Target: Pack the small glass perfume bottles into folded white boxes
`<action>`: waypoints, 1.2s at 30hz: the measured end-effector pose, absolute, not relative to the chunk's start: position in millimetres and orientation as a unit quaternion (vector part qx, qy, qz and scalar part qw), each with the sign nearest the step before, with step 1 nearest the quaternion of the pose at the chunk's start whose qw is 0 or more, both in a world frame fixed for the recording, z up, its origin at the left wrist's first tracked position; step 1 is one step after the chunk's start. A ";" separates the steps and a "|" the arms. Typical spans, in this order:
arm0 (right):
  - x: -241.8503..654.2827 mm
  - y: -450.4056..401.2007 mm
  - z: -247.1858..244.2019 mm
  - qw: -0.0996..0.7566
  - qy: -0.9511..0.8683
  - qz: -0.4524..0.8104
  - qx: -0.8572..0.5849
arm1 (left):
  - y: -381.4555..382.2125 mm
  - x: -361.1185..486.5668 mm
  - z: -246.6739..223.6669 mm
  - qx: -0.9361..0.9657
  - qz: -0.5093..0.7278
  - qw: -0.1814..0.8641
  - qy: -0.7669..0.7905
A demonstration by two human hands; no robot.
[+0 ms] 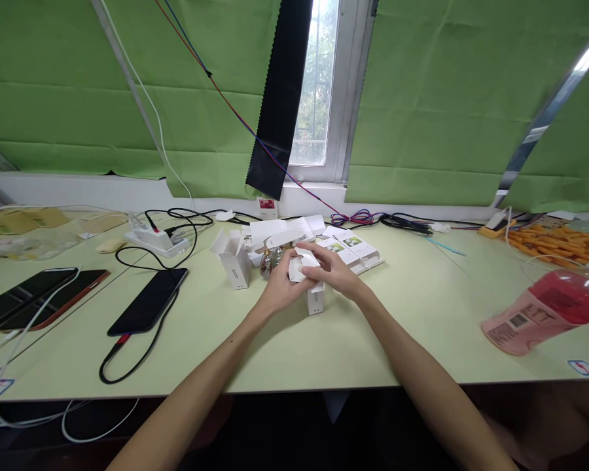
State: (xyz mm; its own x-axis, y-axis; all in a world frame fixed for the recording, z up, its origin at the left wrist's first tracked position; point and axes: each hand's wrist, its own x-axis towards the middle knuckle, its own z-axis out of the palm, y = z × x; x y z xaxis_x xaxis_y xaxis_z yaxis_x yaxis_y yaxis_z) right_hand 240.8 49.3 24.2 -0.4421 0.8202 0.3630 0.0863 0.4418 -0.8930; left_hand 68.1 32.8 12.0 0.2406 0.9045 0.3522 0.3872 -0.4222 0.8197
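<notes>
Both my hands are closed around a small white cardboard box (315, 299) at the middle of the table. My left hand (281, 286) grips its left side near the top. My right hand (338, 269) holds the right side, its fingers over the white top flaps (303, 261). Just left of my hands stands another white box (235, 265), upright with its top flaps raised. Small shiny, brownish glass-like items (269, 260) sit between that box and my left hand, partly hidden. Behind lie flattened white cartons (269, 230) and, to the right, white boxes with green pictures (356, 243).
On the left are a phone (148, 302) on a black cable, further phones (53, 297) and a white power strip (158, 241). A pink bottle with a red lid (535, 314) leans at the right. Orange pieces (544, 243) lie behind it, and black cables (406, 222) run along the wall.
</notes>
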 end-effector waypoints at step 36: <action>238.7 53.9 18.6 0.426 -0.769 0.359 -0.314 | 33.7 66.8 13.8 0.732 0.410 0.264 0.476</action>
